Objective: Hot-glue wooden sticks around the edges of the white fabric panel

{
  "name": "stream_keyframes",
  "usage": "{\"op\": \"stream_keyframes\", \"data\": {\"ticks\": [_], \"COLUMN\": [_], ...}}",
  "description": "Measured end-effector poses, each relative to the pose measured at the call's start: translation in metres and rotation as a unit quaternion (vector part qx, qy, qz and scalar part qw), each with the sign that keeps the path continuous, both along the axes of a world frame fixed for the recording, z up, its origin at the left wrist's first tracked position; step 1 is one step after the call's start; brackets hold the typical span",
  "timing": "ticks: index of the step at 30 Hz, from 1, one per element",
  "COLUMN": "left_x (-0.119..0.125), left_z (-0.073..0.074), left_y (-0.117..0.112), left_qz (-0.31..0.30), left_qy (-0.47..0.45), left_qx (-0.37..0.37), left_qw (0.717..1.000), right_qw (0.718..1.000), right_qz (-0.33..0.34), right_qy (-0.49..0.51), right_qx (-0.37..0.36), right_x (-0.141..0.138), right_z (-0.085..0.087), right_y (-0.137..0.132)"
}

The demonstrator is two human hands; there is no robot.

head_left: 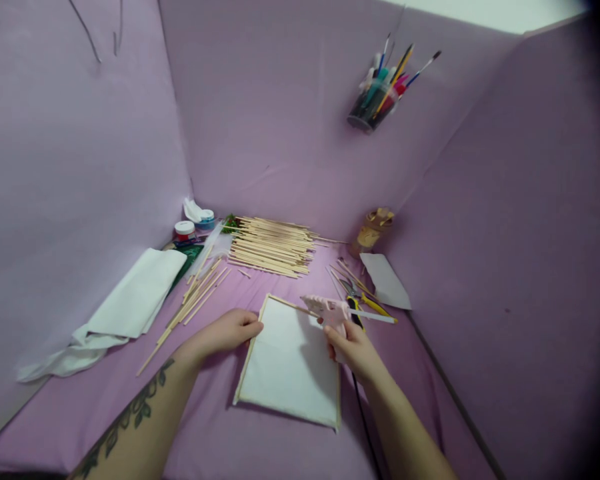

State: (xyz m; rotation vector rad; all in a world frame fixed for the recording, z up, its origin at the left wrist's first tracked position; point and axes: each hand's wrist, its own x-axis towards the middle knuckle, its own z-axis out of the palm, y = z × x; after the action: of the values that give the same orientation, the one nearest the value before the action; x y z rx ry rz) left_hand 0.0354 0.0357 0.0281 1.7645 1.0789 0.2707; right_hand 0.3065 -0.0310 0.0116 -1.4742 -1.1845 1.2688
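My right hand [347,343] is wrapped round the handle of a pale pink hot glue gun [330,312]. A glue stick [373,315] sticks out of the gun's back, and its nozzle points left, over the far edge of a white sheet [290,367]. Thin wooden sticks run along the sheet's edges like a frame. At the sheet's upper left edge, my left hand [243,328] pinches the border between thumb and fingers. The black cord [364,413] hangs down from the glue gun beside my right forearm.
A wide row of wooden sticks [270,248] lies at the back. Looser sticks [195,293] and folded white cloth [135,293] are on the left. Yellow-handled pliers [375,305], white paper [386,280] and a jar [373,230] stand right. A cup of brushes [375,103] hangs on the wall.
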Motion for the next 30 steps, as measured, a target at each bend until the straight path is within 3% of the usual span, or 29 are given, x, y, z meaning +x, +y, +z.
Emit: {"op": "stream_keyframes", "data": {"ticks": [7,13,17,25,30], "left_x": [0.000,-0.001,-0.003,-0.003,-0.003], "left_z": [0.003,0.009,0.013,0.017,0.016], "left_y": [-0.001,0.001,0.002,0.001,0.002], "left_qz": [0.006,0.030,0.060,0.068,0.065], "left_qy": [-0.001,0.002,-0.010,-0.021,-0.025], "left_qx": [-0.008,0.009,0.032,0.025,0.015], "left_qw": [1.000,1.000,0.998,0.997,0.997], "right_qw": [0.998,0.999,0.999,1.000,0.999], "right_qz": [0.055,-0.026,-0.042,-0.022,0.027], "right_qy": [-0.024,-0.014,-0.001,-0.021,-0.032], "right_qx": [-0.025,0.019,0.032,0.003,0.006], "right_x": [-0.001,0.007,0.012,0.009,0.001], "right_z": [-0.001,0.007,0.011,0.000,-0.003], "right_y": [-0.002,0.000,0.001,0.002,-0.001]}}
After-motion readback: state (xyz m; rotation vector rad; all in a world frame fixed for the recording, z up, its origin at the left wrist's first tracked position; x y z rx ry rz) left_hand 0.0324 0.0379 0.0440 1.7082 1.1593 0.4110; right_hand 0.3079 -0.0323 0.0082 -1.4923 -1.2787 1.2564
